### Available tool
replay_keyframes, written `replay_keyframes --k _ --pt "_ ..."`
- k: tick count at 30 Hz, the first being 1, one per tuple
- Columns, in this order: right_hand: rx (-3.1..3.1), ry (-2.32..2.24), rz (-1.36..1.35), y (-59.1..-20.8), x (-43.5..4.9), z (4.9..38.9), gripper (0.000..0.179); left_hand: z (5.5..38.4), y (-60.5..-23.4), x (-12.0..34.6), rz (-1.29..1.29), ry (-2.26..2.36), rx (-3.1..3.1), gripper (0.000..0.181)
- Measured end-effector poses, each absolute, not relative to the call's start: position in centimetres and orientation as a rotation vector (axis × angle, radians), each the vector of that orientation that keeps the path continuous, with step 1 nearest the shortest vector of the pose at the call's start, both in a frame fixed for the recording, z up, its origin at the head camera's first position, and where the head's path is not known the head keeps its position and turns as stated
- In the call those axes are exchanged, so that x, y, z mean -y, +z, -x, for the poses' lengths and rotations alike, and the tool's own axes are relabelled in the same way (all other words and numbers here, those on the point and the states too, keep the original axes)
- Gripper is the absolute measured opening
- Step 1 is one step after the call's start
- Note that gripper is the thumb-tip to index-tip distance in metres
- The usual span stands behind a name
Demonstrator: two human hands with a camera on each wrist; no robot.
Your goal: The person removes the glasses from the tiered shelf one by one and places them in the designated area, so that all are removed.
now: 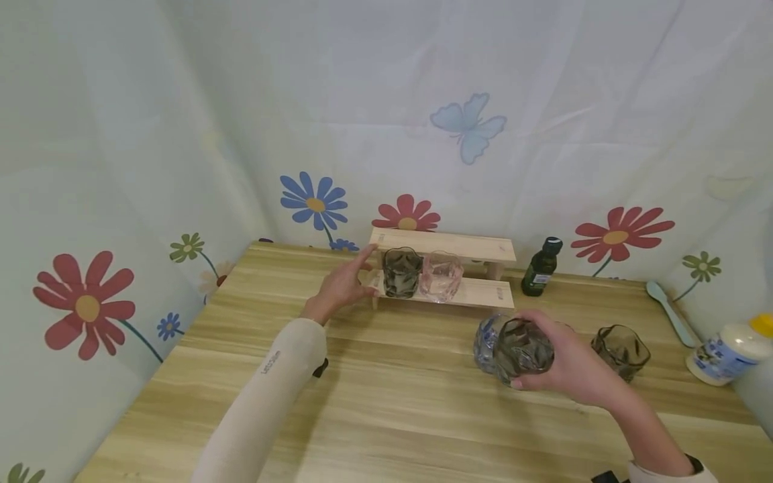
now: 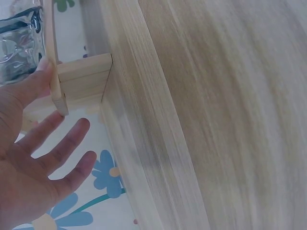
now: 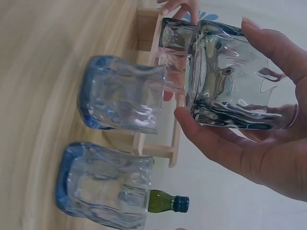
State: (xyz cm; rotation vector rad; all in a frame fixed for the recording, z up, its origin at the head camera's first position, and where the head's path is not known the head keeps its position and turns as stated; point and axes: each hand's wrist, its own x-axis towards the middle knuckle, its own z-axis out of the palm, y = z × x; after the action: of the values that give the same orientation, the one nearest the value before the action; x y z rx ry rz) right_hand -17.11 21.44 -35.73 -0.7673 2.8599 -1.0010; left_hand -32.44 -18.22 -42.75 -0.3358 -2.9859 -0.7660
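My right hand (image 1: pixel 574 359) holds a grey glass tumbler (image 1: pixel 524 354) above the table, fingers on one side and thumb on the other. Behind it in the head view stands a blue-tinted glass (image 1: pixel 485 345); the right wrist view shows two blue-tinted glasses, a nearer one (image 3: pixel 105 184) and another (image 3: pixel 122 93). At the left end of a two-tier wooden shelf (image 1: pixel 443 245), my left hand (image 1: pixel 341 290) touches the wood with its fingers spread. A grey glass (image 1: pixel 401 273) and a pink glass (image 1: pixel 441 276) stand side by side on the lower tier.
A dark green bottle (image 1: pixel 541 268) is right of the shelf. Farther right are another grey glass (image 1: pixel 621 352), a pale blue spoon (image 1: pixel 672 314) and a white bottle with a yellow cap (image 1: pixel 731 352). A flowered curtain (image 1: pixel 362 134) hangs behind the table (image 1: pixel 386 402).
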Motion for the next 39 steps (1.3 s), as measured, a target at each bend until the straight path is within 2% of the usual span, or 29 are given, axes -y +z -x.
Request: replay_keyframes --k 10,19,29,39 --pt "-2.735 -1.017 0.75 -38.8 -21.0 15.4 0.093 32.4 -42.6 18.1 0.35 -0.776 2.982 0.103" --pt "-2.744 -1.031 0.797 -42.0 -20.7 15.2 0.094 32.5 -42.6 18.2 0.351 -0.781 2.979 0.102" --pt "-2.848 -0.983 0.839 -43.6 -20.2 14.7 0.093 32.4 -42.8 18.1 0.34 -0.774 2.982 0.101" --pt "-2.874 -1.041 0.768 -44.2 -19.9 14.6 0.093 32.4 -42.7 18.0 0.33 -0.775 2.988 0.102"
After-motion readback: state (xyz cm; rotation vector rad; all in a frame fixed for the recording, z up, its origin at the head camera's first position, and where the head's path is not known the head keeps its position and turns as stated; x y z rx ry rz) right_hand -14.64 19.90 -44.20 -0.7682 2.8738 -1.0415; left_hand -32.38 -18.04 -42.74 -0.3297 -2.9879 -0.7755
